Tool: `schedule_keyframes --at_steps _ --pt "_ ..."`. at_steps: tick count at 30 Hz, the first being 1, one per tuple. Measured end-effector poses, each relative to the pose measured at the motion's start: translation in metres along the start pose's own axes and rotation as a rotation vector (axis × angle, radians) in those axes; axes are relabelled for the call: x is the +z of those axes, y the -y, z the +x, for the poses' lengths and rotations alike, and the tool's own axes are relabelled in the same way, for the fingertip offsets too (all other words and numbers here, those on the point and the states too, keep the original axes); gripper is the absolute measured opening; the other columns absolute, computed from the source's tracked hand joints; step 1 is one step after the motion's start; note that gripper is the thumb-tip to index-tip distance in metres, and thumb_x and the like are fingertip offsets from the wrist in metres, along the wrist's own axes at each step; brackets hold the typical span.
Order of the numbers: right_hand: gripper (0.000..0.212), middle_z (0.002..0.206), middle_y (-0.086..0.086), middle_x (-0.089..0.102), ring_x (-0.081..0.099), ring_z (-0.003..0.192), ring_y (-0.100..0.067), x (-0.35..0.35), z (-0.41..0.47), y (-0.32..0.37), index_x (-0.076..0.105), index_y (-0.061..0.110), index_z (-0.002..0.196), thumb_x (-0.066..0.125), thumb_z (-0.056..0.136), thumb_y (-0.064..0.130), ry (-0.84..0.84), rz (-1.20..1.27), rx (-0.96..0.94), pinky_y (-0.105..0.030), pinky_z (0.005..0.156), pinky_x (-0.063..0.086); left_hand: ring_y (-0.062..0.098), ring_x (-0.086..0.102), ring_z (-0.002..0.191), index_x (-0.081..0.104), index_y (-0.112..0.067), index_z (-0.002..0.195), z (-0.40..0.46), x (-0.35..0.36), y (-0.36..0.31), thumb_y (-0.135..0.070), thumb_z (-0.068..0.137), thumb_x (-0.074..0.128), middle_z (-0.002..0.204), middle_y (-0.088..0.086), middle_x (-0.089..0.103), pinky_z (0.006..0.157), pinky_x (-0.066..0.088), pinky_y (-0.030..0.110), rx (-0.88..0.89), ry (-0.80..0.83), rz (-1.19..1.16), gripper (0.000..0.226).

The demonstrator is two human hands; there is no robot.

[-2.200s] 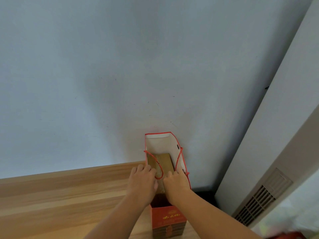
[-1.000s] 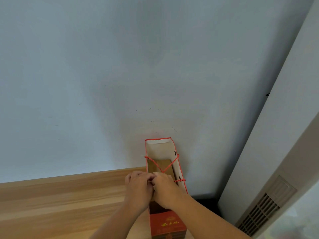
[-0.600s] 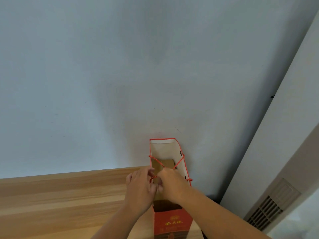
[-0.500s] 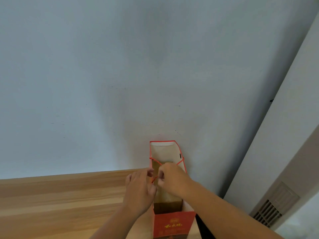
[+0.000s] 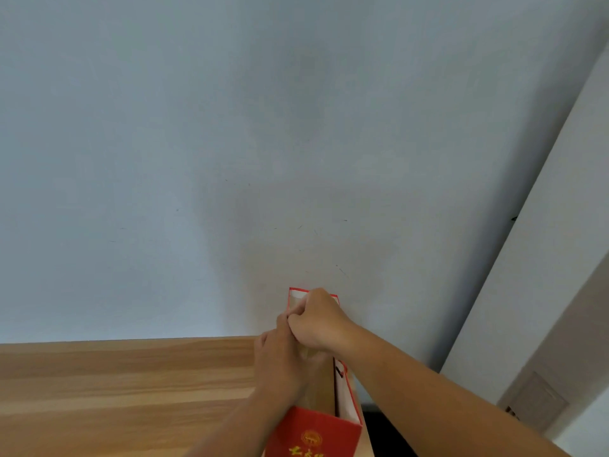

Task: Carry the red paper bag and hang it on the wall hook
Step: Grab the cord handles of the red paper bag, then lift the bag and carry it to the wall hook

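Low and right of centre, the right hand was clenched over the bag's mouth, apparently pinching cord handles; the left hand's grip was hidden. The red paper bag stood on the wooden tabletop, stiff-sided, probably box-weighted; best lifted by both cords.

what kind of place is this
Probably an ordinary indoor room, maybe a home or office: a wooden tabletop against a plain painted wall, with a vent grille low at the right.
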State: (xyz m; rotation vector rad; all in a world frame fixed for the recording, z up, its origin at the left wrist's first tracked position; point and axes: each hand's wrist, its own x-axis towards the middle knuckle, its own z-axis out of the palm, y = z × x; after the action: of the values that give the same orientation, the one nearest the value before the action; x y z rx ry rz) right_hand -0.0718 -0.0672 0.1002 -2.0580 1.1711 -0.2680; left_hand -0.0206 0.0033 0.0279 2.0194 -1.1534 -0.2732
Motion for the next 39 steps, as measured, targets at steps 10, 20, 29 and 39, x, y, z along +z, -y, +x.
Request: schedule_keyframes --at_steps 10,20,29,39 --pt "0.036 0.11 -0.012 0.077 0.07 0.104 -0.028 0.006 -0.022 0.004 0.08 0.009 0.109 0.054 0.091 -0.008 0.018 -0.186 -0.194 -0.037 0.095 0.058 0.021 0.072 0.095 0.064 -0.024 0.114 -0.002 -0.016 0.001 -0.033 0.091 0.059 0.102 -0.004 0.078 0.083 0.059 0.037 -0.053 -0.059 0.185 0.025" --pt "0.046 0.123 0.003 0.061 0.054 0.116 -0.024 0.012 -0.024 0.016 0.051 0.027 0.129 0.07 0.086 0.026 -0.008 -0.449 -0.696 -0.042 0.1 0.044 0.003 0.063 0.063 0.067 -0.033 0.095 -0.023 -0.131 -0.01 -0.004 0.09 0.057 0.071 -0.014 0.068 0.06 0.046 0.012 0.113 -0.018 -0.021 0.03" --pt "0.05 0.116 0.009 0.055 0.055 0.105 -0.012 0.074 -0.054 0.091 0.057 0.02 0.129 0.078 0.086 0.032 0.296 -0.235 -0.922 -0.029 0.094 0.043 0.014 0.049 0.056 0.057 -0.029 0.1 -0.099 -0.233 0.03 -0.003 0.089 0.056 0.075 0.006 0.067 0.058 0.044 0.032 0.033 -0.137 0.056 0.028" --pt "0.02 0.08 0.012 0.062 0.057 0.069 -0.005 0.196 -0.135 0.181 0.058 0.041 0.085 0.068 0.093 0.026 0.313 -0.101 -1.031 -0.023 0.066 0.044 0.022 0.056 0.055 0.059 -0.033 0.088 -0.187 -0.339 0.11 -0.011 0.086 0.059 0.077 0.002 0.073 0.055 0.048 0.04 -0.046 -0.248 0.271 0.022"
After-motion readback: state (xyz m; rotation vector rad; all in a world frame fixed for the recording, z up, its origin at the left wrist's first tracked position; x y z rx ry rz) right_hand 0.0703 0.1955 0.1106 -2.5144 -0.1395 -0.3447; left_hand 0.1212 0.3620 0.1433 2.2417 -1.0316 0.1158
